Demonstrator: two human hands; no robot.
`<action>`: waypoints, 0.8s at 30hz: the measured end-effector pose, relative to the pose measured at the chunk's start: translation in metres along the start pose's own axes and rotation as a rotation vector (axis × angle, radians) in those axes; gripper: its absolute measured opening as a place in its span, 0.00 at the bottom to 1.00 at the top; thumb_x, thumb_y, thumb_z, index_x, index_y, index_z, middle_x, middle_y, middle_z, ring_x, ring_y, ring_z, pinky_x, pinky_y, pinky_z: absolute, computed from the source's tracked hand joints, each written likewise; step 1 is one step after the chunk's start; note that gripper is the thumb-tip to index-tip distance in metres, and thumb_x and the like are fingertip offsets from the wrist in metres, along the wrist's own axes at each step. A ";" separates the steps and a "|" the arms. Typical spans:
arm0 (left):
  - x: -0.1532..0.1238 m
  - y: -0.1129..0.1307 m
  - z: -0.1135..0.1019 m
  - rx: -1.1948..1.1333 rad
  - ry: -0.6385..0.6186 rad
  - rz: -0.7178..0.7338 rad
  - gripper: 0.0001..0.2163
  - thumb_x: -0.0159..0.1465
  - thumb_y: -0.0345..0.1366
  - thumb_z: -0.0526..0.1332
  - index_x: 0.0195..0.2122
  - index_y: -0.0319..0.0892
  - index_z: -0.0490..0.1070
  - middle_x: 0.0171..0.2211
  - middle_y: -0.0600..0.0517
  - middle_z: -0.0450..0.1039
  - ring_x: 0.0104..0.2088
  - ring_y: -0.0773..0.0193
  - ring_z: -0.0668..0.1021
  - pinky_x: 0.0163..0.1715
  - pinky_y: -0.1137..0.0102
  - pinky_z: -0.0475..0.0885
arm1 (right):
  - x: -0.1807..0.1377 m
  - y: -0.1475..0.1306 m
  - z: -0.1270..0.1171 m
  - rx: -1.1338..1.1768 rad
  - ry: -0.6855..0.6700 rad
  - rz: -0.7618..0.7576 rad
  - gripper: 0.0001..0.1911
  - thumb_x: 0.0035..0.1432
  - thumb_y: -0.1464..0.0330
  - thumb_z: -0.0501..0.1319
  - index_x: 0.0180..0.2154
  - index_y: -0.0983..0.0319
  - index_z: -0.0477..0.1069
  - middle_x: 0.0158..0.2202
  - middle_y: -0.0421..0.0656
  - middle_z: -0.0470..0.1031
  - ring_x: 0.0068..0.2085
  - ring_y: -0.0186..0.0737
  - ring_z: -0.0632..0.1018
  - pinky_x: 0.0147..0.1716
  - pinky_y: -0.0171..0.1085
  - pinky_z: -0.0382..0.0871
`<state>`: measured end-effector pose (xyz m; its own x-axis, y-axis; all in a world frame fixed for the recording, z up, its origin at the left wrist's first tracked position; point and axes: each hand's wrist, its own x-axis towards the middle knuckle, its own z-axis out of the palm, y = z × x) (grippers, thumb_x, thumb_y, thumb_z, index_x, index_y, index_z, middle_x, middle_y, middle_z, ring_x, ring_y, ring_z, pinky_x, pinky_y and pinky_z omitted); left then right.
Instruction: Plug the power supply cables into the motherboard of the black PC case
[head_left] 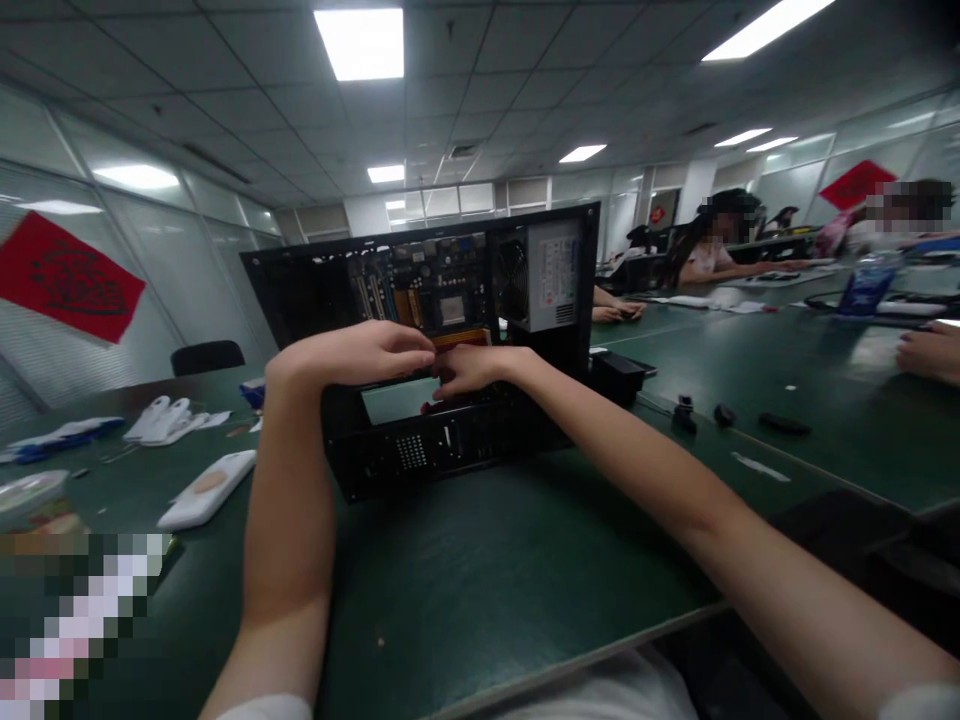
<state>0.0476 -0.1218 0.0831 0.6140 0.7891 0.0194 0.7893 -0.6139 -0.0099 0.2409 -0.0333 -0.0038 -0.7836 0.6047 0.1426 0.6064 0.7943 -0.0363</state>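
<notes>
An open black computer case (457, 437) stands on its side in front of me, its inside facing me. My left hand (375, 350) reaches over it from the left, fingers bent down and pressed together. My right hand (476, 370) comes in from the right with curled fingers, and the fingertips of both hands nearly meet. Whatever they grip is hidden. Just above my right hand is an orange-gold strip (469, 338), below the motherboard (442, 275) with its square silver chip. The power supply (553, 278) sits at the upper right, beside a fan (514, 280).
On the green table (525, 570), a white power-bank-like block (208, 490) and a tub (34, 505) lie to the left. Right of the case are a black box (619, 372), small black parts (682, 412) and a blue bottle (868, 285). Other people (724, 240) sit across the table.
</notes>
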 end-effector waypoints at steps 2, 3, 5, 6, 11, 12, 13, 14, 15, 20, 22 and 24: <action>-0.003 -0.012 0.004 -0.023 -0.063 -0.007 0.27 0.68 0.55 0.53 0.59 0.46 0.76 0.54 0.49 0.79 0.48 0.57 0.80 0.46 0.71 0.72 | 0.015 -0.004 0.002 0.026 -0.115 0.036 0.26 0.61 0.51 0.65 0.51 0.63 0.79 0.49 0.49 0.81 0.45 0.46 0.80 0.39 0.36 0.67; -0.005 -0.018 0.006 -0.027 -0.078 -0.016 0.26 0.68 0.55 0.54 0.59 0.45 0.77 0.53 0.48 0.80 0.47 0.57 0.80 0.46 0.72 0.72 | 0.019 -0.005 0.004 0.043 -0.163 0.042 0.25 0.61 0.51 0.65 0.50 0.62 0.80 0.48 0.49 0.82 0.45 0.46 0.80 0.39 0.36 0.67; -0.006 -0.026 0.008 -0.030 -0.076 -0.031 0.26 0.69 0.54 0.54 0.57 0.45 0.77 0.53 0.48 0.80 0.47 0.57 0.80 0.46 0.71 0.73 | 0.022 -0.007 0.006 0.100 -0.216 0.026 0.23 0.61 0.53 0.64 0.48 0.63 0.82 0.44 0.47 0.83 0.42 0.43 0.80 0.37 0.34 0.67; -0.007 -0.028 0.009 -0.032 -0.066 -0.030 0.25 0.69 0.54 0.54 0.57 0.45 0.77 0.53 0.48 0.80 0.48 0.57 0.80 0.46 0.71 0.73 | 0.020 -0.006 0.006 0.146 -0.218 0.009 0.21 0.61 0.54 0.64 0.46 0.63 0.82 0.40 0.46 0.83 0.39 0.41 0.79 0.35 0.34 0.66; -0.006 -0.030 0.011 -0.054 -0.010 0.078 0.27 0.67 0.53 0.58 0.62 0.45 0.73 0.57 0.48 0.77 0.51 0.57 0.80 0.47 0.71 0.73 | 0.001 0.002 -0.011 0.486 0.020 -0.038 0.15 0.61 0.65 0.60 0.44 0.66 0.80 0.27 0.39 0.77 0.24 0.32 0.73 0.25 0.31 0.63; -0.007 -0.031 0.011 -0.049 0.011 0.097 0.29 0.65 0.53 0.61 0.64 0.45 0.70 0.59 0.47 0.76 0.53 0.56 0.79 0.49 0.70 0.73 | -0.005 0.003 -0.016 0.556 0.115 -0.045 0.15 0.62 0.65 0.60 0.44 0.66 0.79 0.27 0.39 0.77 0.24 0.31 0.72 0.24 0.31 0.63; -0.007 -0.033 0.012 -0.036 0.035 0.105 0.33 0.63 0.53 0.64 0.66 0.45 0.68 0.60 0.46 0.74 0.55 0.55 0.78 0.51 0.69 0.72 | -0.011 0.004 -0.022 0.620 0.196 -0.058 0.15 0.63 0.63 0.60 0.44 0.66 0.79 0.28 0.40 0.77 0.24 0.30 0.71 0.24 0.31 0.64; -0.007 -0.034 0.013 -0.017 0.063 0.102 0.36 0.60 0.53 0.66 0.68 0.45 0.66 0.62 0.45 0.73 0.57 0.53 0.77 0.53 0.68 0.72 | -0.018 0.005 -0.028 0.679 0.249 -0.079 0.16 0.64 0.61 0.60 0.43 0.66 0.79 0.30 0.40 0.77 0.24 0.29 0.71 0.24 0.31 0.64; -0.007 -0.034 0.014 0.005 0.092 0.095 0.39 0.58 0.52 0.68 0.69 0.45 0.64 0.64 0.45 0.71 0.60 0.51 0.75 0.56 0.66 0.70 | -0.026 0.004 -0.034 0.729 0.274 -0.106 0.18 0.64 0.58 0.61 0.44 0.66 0.78 0.30 0.41 0.77 0.24 0.29 0.71 0.23 0.30 0.65; -0.003 -0.018 0.019 -0.060 0.163 0.226 0.44 0.56 0.49 0.72 0.71 0.46 0.56 0.64 0.42 0.69 0.62 0.48 0.74 0.59 0.61 0.70 | -0.064 -0.003 -0.058 0.802 0.273 -0.221 0.20 0.61 0.56 0.67 0.45 0.65 0.78 0.30 0.39 0.77 0.24 0.28 0.70 0.22 0.28 0.64; -0.001 -0.005 0.022 -0.157 0.207 0.348 0.48 0.55 0.47 0.73 0.73 0.47 0.51 0.62 0.41 0.71 0.59 0.49 0.76 0.56 0.61 0.72 | -0.075 -0.006 -0.065 0.802 0.311 -0.252 0.20 0.61 0.56 0.67 0.46 0.65 0.78 0.31 0.39 0.77 0.26 0.28 0.71 0.24 0.28 0.65; 0.001 0.008 0.024 -0.215 0.280 0.431 0.52 0.54 0.44 0.75 0.74 0.48 0.46 0.62 0.40 0.70 0.58 0.49 0.77 0.55 0.60 0.74 | -0.083 -0.006 -0.072 0.797 0.362 -0.277 0.20 0.60 0.57 0.68 0.46 0.66 0.78 0.33 0.40 0.78 0.28 0.28 0.73 0.26 0.28 0.66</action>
<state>0.0546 -0.1259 0.0592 0.8336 0.4473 0.3240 0.4300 -0.8938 0.1274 0.3125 -0.0925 0.0557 -0.7151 0.4383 0.5445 0.0249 0.7945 -0.6068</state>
